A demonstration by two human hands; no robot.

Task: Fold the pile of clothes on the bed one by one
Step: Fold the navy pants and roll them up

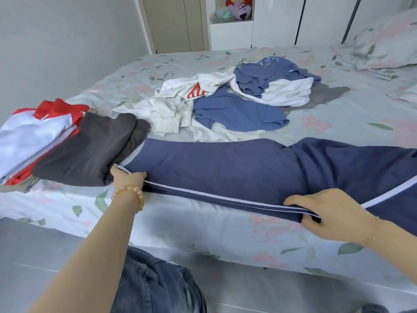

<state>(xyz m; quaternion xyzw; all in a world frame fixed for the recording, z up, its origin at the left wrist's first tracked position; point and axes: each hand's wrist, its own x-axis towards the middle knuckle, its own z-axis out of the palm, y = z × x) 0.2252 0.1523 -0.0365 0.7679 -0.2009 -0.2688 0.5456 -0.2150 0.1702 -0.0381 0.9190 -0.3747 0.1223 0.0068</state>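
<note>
Navy trousers (soft knit, white side stripe) lie flat on bed. Left hand pinches hem; right hand pinches stripe edge.

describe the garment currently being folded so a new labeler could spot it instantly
On the bed with the floral sheet, look along the near edge: the navy trousers lie stretched lengthwise, gripped by the left hand at one end and the right hand further along. Unlike the dark grey folded garment beside them and the crumpled pile behind, they carry a white side stripe.
</note>
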